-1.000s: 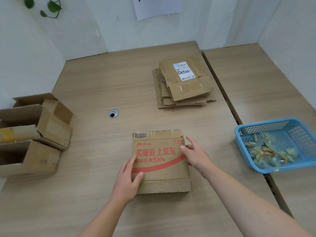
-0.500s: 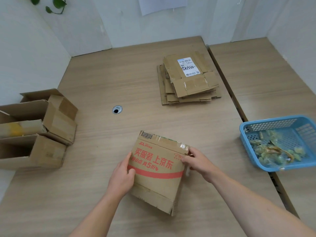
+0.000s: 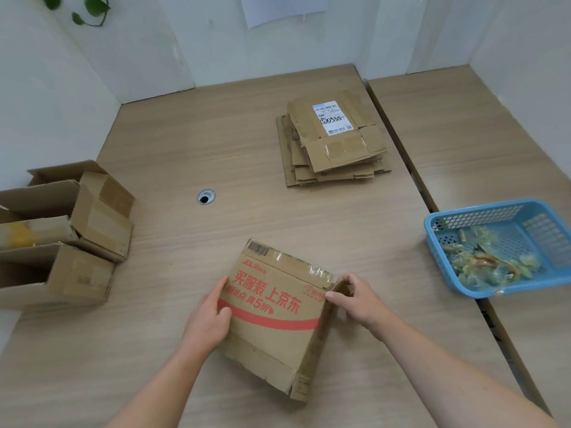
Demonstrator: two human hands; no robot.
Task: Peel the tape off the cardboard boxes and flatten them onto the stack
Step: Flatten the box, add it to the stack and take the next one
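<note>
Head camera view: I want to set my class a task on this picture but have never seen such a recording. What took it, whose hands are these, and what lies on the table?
There is no machine here. A person wears a camera on the head, looking forward and down, so you see their own two bare arms. The left hand grips the left edge of a printed cardboard box on the table; the right hand pinches its upper right corner. Along the box's top edge runs clear tape. Farther back lies a stack of flattened boxes. At the left stand open boxes; at the right a blue basket holds crumpled tape scraps.
</note>
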